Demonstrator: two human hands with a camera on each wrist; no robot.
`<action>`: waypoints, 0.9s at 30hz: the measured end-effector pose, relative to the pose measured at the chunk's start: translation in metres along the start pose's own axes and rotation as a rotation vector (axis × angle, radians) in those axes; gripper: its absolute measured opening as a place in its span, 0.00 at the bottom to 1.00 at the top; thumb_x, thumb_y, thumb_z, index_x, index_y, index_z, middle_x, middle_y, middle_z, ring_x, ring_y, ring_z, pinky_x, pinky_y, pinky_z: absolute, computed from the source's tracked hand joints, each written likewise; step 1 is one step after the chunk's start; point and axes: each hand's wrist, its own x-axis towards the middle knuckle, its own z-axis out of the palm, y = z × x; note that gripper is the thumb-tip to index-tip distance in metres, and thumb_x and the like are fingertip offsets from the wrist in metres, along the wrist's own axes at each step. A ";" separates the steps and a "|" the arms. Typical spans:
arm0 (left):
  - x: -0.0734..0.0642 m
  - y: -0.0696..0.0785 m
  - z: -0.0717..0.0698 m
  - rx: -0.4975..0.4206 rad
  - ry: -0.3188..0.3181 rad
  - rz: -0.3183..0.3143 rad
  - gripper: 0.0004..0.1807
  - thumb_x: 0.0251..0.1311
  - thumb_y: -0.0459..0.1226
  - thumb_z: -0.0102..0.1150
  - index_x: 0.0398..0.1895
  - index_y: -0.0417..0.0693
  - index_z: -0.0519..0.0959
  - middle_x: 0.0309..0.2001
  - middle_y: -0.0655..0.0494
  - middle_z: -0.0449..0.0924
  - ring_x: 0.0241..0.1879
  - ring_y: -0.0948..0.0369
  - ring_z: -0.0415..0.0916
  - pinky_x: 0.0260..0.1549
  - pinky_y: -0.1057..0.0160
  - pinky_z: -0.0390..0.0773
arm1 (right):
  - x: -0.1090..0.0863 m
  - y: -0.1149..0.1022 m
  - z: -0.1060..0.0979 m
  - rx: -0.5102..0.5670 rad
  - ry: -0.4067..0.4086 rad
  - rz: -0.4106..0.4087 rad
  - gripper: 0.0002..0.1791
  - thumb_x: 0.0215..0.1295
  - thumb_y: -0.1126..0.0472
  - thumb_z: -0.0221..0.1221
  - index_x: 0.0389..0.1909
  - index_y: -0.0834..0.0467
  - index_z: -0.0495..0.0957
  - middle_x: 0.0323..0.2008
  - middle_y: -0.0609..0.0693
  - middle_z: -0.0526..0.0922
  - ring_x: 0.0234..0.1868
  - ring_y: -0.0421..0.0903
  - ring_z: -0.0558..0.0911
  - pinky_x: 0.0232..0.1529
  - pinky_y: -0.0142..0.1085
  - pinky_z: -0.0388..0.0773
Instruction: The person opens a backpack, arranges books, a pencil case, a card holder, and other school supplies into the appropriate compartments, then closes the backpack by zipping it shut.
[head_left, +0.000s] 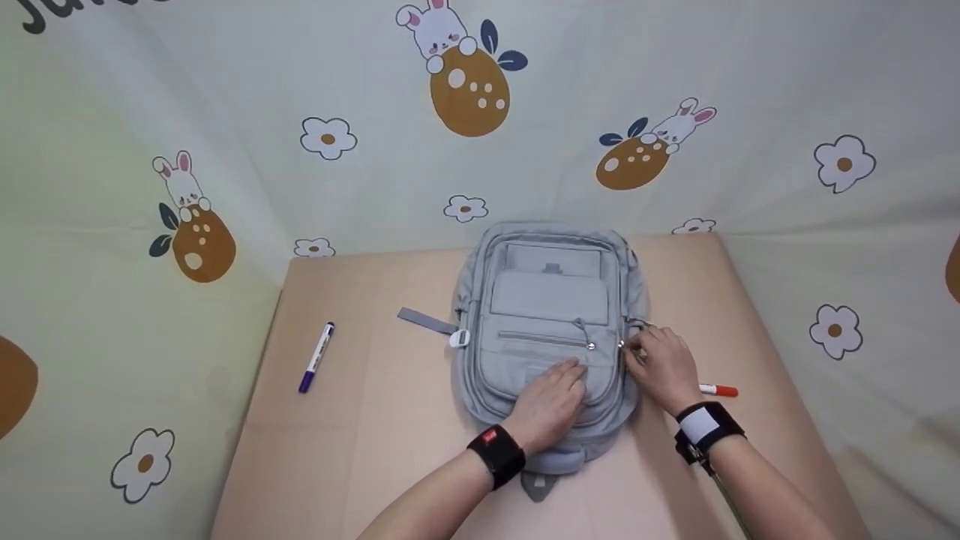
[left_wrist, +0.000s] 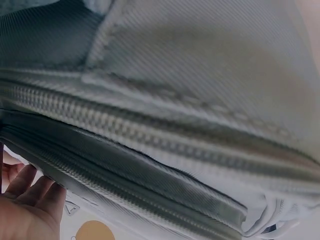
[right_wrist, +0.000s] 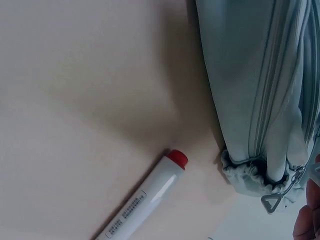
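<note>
A grey backpack (head_left: 551, 296) lies on its back on the table, zippered front up. My left hand (head_left: 551, 401) rests on its lower front, fingers extended across the fabric; in the left wrist view those fingers (left_wrist: 35, 200) lie beside the zipper teeth (left_wrist: 125, 125). At the bag's right edge, my right hand (head_left: 664, 367) pinches a zipper pull (head_left: 621, 344) between thumb and fingers. The right wrist view catches only the fingertips (right_wrist: 311, 210) of that hand, near a triangular metal pull (right_wrist: 271, 203) hanging by the gathered side pocket (right_wrist: 245, 175).
A red-capped marker (head_left: 720, 390) lies beside the right hand, and a purple-capped marker (head_left: 316, 358) lies at the table's left. A grey strap (head_left: 424, 320) with a white tag (head_left: 460, 339) sticks out from the bag's left. Printed cloth (head_left: 360, 195) hangs behind the table (head_left: 390, 292).
</note>
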 end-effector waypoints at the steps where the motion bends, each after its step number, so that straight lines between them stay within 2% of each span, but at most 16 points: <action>1: 0.000 0.000 0.000 -0.001 -0.002 -0.002 0.09 0.72 0.43 0.55 0.41 0.46 0.78 0.61 0.47 0.78 0.66 0.51 0.73 0.67 0.57 0.68 | -0.004 -0.001 -0.001 0.000 -0.002 -0.004 0.08 0.54 0.66 0.72 0.32 0.57 0.82 0.32 0.50 0.82 0.34 0.53 0.78 0.35 0.48 0.73; 9: 0.001 0.001 -0.002 -0.035 -0.052 -0.033 0.09 0.71 0.44 0.57 0.40 0.48 0.78 0.61 0.50 0.77 0.66 0.53 0.72 0.68 0.59 0.66 | -0.025 -0.014 -0.007 0.014 -0.042 -0.041 0.10 0.51 0.67 0.73 0.31 0.56 0.82 0.30 0.48 0.81 0.34 0.51 0.77 0.37 0.47 0.74; 18: 0.001 0.002 -0.001 -0.014 -0.040 -0.036 0.10 0.71 0.44 0.57 0.43 0.47 0.79 0.61 0.50 0.78 0.66 0.53 0.72 0.67 0.59 0.68 | -0.044 -0.026 -0.009 -0.010 -0.087 -0.122 0.12 0.50 0.65 0.74 0.32 0.55 0.80 0.29 0.46 0.79 0.33 0.49 0.76 0.34 0.43 0.71; 23: 0.001 0.001 -0.002 -0.041 -0.058 -0.052 0.11 0.71 0.45 0.58 0.44 0.47 0.79 0.63 0.50 0.77 0.67 0.53 0.71 0.68 0.58 0.66 | -0.048 -0.027 -0.009 -0.002 -0.091 -0.096 0.12 0.52 0.65 0.74 0.34 0.55 0.81 0.30 0.46 0.81 0.33 0.49 0.76 0.34 0.42 0.71; 27: -0.004 -0.003 -0.003 -0.064 -0.043 -0.043 0.08 0.69 0.43 0.58 0.41 0.49 0.80 0.63 0.50 0.77 0.67 0.53 0.71 0.68 0.57 0.66 | -0.050 -0.027 -0.010 0.007 -0.104 -0.067 0.11 0.54 0.65 0.73 0.35 0.55 0.82 0.31 0.46 0.83 0.33 0.49 0.77 0.34 0.42 0.70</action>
